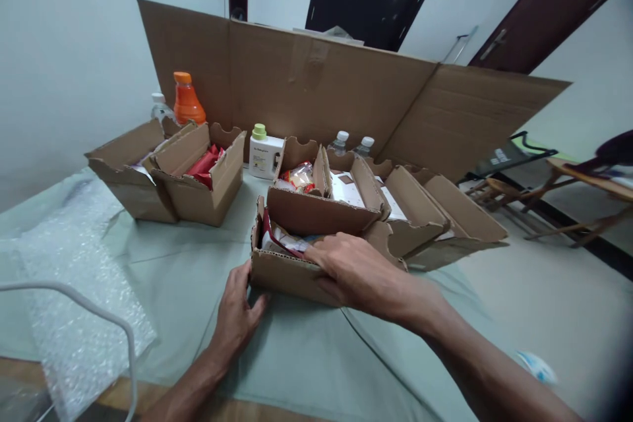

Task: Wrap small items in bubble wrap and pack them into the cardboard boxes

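Observation:
A small open cardboard box (277,270) with packets inside sits on the pale green table cover in front of me. My left hand (236,313) rests against the box's near left corner, fingers spread on the cover and the box wall. My right hand (349,270) lies over the box's near rim, fingers curled across the top edge and touching the packets (284,239) inside. Whether it grips a packet is hidden.
More open cardboard boxes stand behind: one with red packets (205,175), one with snacks (301,194), others to the right (435,221). A large cardboard sheet (316,86) stands as a backdrop. An orange bottle (186,99), a white bottle (264,153) and bubble wrap (74,270) are nearby.

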Demonstrator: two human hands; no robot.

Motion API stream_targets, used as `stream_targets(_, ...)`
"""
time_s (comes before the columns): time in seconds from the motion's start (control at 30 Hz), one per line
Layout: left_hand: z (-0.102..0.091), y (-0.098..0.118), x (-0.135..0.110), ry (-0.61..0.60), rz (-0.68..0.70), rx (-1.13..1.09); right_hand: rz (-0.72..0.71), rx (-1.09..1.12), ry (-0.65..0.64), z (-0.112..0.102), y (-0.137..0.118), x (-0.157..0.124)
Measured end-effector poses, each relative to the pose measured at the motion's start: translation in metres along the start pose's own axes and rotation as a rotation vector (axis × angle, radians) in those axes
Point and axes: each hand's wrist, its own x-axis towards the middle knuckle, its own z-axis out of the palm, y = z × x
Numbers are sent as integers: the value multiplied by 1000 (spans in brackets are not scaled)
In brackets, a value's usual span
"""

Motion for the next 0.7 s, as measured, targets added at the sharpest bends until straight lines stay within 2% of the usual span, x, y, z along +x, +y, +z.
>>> stream_targets(0.17,0,7,3,13,11,19,1,-40,2,-3,-1,3)
stream_targets(0.33,4,11,8,5,45,8,18,-127,84,1,10,5)
stream_targets(0.4,4,13,6,-18,55,7,11,-153,204,6,9,-5)
stream_targets(0.47,-1,15,0,-26,58,22,-35,-159,457,11,4,-18)
stream_targets(0.53,-13,19,-9,-27,77,42,-88,-121,738,17,-6,-31)
stream_targets(0.57,-21,21,-15,-26,98,53,-112,-87,837,21,-12,-35)
stream_targets(0.63,-41,27,-28,-16,152,79,-177,4,904,36,-28,-36)
stream_targets(0.7,-63,33,-43,17,208,112,-265,111,824,58,-50,-24)
